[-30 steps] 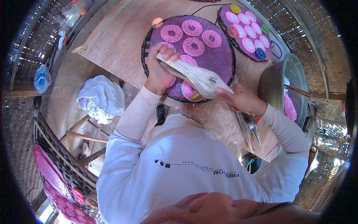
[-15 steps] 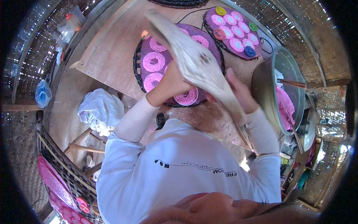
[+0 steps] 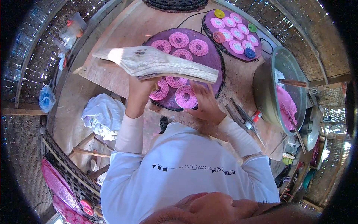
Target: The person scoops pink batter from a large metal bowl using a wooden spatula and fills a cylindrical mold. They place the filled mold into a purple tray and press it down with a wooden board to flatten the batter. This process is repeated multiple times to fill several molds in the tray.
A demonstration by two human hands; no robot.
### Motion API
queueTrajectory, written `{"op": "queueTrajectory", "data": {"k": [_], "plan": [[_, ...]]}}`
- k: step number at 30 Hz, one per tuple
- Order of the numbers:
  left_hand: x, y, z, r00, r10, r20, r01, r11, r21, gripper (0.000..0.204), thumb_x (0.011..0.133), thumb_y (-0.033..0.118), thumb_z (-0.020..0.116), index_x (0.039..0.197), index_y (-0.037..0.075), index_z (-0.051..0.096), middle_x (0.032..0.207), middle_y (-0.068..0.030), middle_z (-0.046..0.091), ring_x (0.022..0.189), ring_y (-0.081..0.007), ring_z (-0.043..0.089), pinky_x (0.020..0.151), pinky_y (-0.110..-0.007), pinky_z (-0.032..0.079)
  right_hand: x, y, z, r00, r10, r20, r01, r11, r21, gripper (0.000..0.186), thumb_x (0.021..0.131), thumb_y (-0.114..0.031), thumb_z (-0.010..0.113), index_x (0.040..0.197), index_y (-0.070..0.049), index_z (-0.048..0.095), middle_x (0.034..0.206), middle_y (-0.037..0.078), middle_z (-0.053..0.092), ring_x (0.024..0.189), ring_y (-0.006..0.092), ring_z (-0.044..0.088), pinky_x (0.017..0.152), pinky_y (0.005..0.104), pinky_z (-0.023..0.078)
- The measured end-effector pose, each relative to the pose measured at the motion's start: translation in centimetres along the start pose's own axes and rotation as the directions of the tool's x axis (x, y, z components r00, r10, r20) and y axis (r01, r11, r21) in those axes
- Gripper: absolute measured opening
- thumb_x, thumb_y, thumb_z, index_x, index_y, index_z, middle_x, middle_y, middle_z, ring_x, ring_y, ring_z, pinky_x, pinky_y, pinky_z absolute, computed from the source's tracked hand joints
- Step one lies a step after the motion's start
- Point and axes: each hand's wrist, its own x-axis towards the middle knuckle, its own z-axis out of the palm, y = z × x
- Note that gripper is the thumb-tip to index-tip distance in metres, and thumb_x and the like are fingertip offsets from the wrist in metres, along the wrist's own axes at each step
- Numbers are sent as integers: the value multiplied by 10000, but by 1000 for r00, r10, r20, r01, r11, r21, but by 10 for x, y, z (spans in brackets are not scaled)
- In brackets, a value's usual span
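Note:
My left hand [image 3: 138,93] is closed around a pale wooden tool [image 3: 153,63], broad in the middle and narrowing toward its ends. The tool lies crosswise above a round purple tray [image 3: 207,67], covering part of it. Several pink lacy rings of stringy dough [image 3: 179,40] rest on that tray. At the tray's near edge, a thin white ring mould [image 3: 185,97] surrounds pink strands. My right hand [image 3: 207,106] has its thumb and fingers at the right side of this mould, curled about its rim. The left fingers are partly hidden under the wood.
A deep basin [image 3: 264,89] with pink dough [image 3: 285,104] and a stick stands at the right. Behind lies a second tray [image 3: 225,46] with pink-white rounds and coloured small dishes. Tongs [image 3: 244,119] lie near my right forearm. A white cloth bundle [image 3: 102,114] sits at the left.
The wooden tool has swung from a steep slant to nearly level and moved left, now in my left hand alone. My right hand has moved left from beside it to the ring mould.

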Motion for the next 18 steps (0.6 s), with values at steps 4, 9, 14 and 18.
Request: {"op": "queueTrajectory", "data": {"k": [4, 9, 14, 18], "plan": [[-3, 1, -5, 998, -9, -66, 6, 998, -57, 317, 613, -73, 668, 913, 10, 604, 863, -43, 624, 763, -136, 586, 668, -264, 471, 8, 10, -19, 995, 47, 93, -70, 960, 270, 1018, 636, -399, 726, 1392, -17, 162, 1313, 192, 381, 1236, 327, 355, 1053, 494, 163], [1, -11, -18, 996, -9, -91, 1, 996, -88, 351, 619, -66, 673, 953, 4, 589, 891, -48, 616, 776, -139, 586, 671, -265, 477, 22, 40, -43, 992, 87, -89, -55, 948, 313, 1054, 628, -367, 739, 1406, -19, 119, 1320, 198, 388, 1228, 320, 378, 1034, 435, 214], [4, -10, -17, 990, 28, -138, -43, 993, -112, 330, 650, -50, 692, 958, 0, 587, 894, -51, 616, 779, -140, 586, 677, -266, 482, 38, 73, -26, 962, 130, -240, -105, 988, 114, 1021, 647, -346, 741, 1395, -3, 137, 1272, 226, 423, 1154, 370, 421, 999, 423, 298], [5, -8, -15, 983, 14, -186, -42, 988, -148, 303, 678, -36, 700, 958, -6, 591, 890, -56, 619, 780, -145, 588, 683, -269, 483, 53, 74, -20, 936, 127, -328, -119, 992, 45, 1014, 660, -357, 730, 1399, -12, 127, 1308, 230, 377, 1193, 383, 368, 1017, 431, 266]]}}
